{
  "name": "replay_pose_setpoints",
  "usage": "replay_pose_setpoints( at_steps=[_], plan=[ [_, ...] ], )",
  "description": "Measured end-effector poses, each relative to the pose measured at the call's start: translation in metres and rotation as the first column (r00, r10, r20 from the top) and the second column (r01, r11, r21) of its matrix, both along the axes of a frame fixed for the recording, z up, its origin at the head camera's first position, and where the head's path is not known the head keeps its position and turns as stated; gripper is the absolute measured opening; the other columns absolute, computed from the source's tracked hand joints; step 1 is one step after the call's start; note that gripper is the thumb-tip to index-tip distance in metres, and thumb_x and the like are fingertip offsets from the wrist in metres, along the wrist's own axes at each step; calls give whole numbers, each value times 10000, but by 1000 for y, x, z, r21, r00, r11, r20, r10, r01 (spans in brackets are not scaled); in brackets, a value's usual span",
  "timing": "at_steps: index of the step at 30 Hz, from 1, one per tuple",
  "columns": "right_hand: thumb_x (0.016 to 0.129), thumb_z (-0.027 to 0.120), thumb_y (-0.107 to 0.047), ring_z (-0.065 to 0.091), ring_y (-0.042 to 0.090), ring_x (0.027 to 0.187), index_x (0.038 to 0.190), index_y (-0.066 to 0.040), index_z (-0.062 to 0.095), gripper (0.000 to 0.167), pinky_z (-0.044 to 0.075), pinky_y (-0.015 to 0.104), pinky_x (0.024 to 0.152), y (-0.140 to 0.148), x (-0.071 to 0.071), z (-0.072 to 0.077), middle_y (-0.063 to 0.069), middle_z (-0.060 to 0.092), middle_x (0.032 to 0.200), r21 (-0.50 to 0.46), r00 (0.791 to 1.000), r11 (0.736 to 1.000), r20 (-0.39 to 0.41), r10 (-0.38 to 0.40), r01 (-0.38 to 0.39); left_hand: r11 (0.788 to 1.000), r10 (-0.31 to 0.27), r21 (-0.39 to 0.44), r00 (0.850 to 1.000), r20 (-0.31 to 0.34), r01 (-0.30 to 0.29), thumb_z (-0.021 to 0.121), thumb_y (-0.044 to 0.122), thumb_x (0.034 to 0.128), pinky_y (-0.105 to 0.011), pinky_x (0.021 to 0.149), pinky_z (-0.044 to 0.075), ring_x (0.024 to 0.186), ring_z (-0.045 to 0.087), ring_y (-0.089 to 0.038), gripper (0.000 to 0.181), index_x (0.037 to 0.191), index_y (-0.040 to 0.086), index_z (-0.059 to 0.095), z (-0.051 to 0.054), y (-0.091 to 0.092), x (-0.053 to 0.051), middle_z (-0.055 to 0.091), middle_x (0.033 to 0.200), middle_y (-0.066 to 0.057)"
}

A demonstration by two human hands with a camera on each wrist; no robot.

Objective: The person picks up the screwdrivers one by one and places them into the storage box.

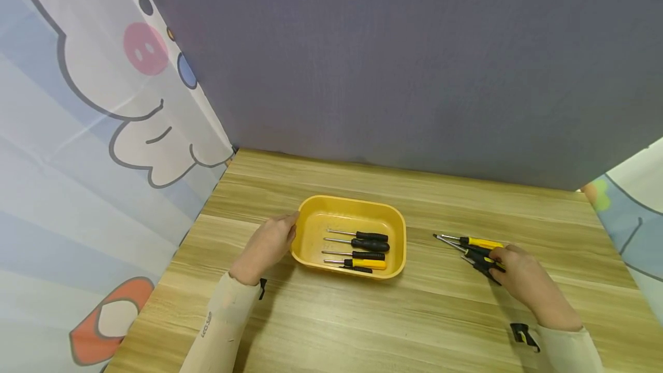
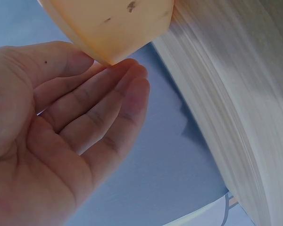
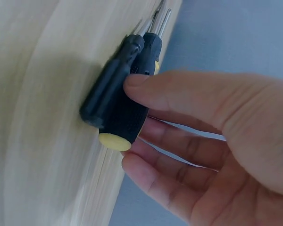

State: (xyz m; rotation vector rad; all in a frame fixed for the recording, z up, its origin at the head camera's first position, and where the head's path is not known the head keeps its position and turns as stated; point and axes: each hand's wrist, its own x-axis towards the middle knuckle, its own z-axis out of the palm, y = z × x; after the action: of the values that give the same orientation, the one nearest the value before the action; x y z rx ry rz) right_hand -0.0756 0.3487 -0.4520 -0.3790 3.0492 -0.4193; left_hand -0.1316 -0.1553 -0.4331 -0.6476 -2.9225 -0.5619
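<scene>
At its left end, a yellow plastic tray (image 1: 312, 242) is pinched at the rim by my left hand (image 1: 269, 244), thumb on one side and fingers on the other, as the left wrist view shows. Inside the tray lie several screwdrivers (image 1: 370, 245), mostly black-handled, one yellow-handled, shafts pointing left. To the right, my right hand (image 1: 528, 281) pinches a screwdriver with a thick black handle and yellow end cap (image 3: 115, 141). Against it lies a slimmer black-handled screwdriver (image 3: 108, 94). A yellow-handled screwdriver (image 1: 481, 243) lies just beyond the fingers.
Everything lies on a wood-grain table (image 1: 362, 321). A grey panel (image 1: 404, 73) stands along its back edge. At the left hangs a cartoon-print curtain (image 1: 62, 200), and more printed cloth shows at the right.
</scene>
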Motion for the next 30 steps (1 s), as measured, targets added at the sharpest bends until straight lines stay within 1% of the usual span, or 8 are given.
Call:
replay_pose_setpoints(
  at_steps=[4,7,14,18,23,25,30],
  plan=[
    [776,795,36,625,297,734,975,107,671,245,546,450,590,1,1,-2,175,617,884,-8,1000,1000,-4,15,-15,1000,-1,-5,1000,4,1,664,-16,938,-348,701,609,890,695,-254,358,1281,-108,616,0,0,0,704,1105,-206],
    [788,780,43,619,278,729,984,115,667,237,542,431,584,2,2,-4,176,617,891,-17,1000,1000,-11,23,-23,1000,-1,-6,1000,7,1,664,-16,938,-367,731,611,929,697,-281,362,1285,-107,613,0,0,0,700,1118,-212],
    [790,772,12,640,334,762,984,103,673,236,561,500,632,3,3,-5,198,628,915,-26,1000,1000,-30,9,-9,1000,3,-5,1000,15,-3,660,-12,941,-397,774,609,985,691,-316,369,1294,-105,607,0,0,1,692,1139,-220],
    [784,771,5,633,326,748,977,104,676,237,557,496,617,3,2,-4,188,619,898,-17,1000,1000,-18,2,-2,1000,6,-5,1000,17,-6,656,-7,946,-392,762,610,966,694,-304,367,1298,-101,607,2,0,1,693,1138,-217],
    [767,783,-2,617,306,733,967,104,689,245,549,496,611,2,-2,-1,176,608,872,11,1000,1000,-9,26,-26,1000,8,-4,1000,27,-7,651,-7,950,-401,776,609,974,693,-311,368,1302,-102,603,3,1,1,690,1146,-220],
    [772,785,-6,621,316,751,979,105,689,254,550,507,626,3,-3,-1,185,608,888,13,1000,1000,9,26,-26,1000,8,-10,999,31,-8,650,-5,951,-409,787,607,989,690,-322,370,1304,-105,600,3,1,1,688,1150,-225],
    [790,779,-11,619,317,767,992,101,683,250,546,496,625,4,-3,-2,193,602,918,-16,999,1000,36,5,-4,1000,4,-13,1000,28,-4,650,-3,951,-410,783,608,980,692,-319,370,1302,-107,599,2,1,0,689,1144,-227]
  ],
)
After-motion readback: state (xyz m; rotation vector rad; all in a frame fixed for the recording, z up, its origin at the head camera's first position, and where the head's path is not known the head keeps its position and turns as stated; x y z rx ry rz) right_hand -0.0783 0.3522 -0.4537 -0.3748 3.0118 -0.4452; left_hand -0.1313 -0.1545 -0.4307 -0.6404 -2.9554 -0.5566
